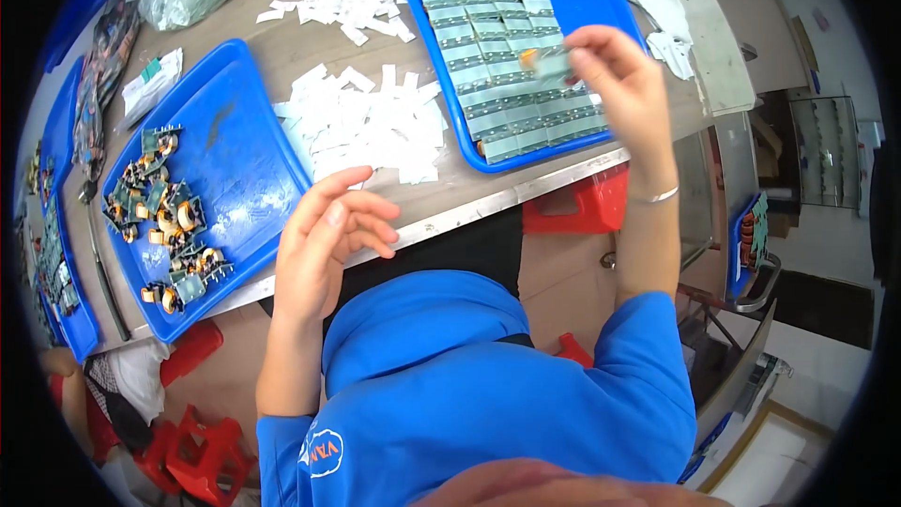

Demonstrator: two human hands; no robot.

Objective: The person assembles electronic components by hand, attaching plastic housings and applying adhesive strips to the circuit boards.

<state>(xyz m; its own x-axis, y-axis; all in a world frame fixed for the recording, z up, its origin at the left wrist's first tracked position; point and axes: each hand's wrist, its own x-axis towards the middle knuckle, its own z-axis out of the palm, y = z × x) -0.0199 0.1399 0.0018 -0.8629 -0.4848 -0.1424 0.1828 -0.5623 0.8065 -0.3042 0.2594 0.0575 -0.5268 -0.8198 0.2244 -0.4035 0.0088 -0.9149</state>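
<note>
- Blue tray (253, 131), left: boards (174, 216) with orange-and-black parts sit heaped along its left side.
- Left hand (328, 239): at the table's (450, 210) near edge, just beside that tray, fingers half-curled and loosely apart.
- White slips (366, 127): two loose piles between the trays, one farther back.
- Second tray (596, 9), also blue: flat grey-green pieces lie in close rows (488, 61) over most of it.
- Held piece (556, 68) (blurred, orange at its left end): above the rows; I cannot tell whether it touches them.
- Right hand (621, 84): thumb and fingers narrow, pinching that piece.
</note>
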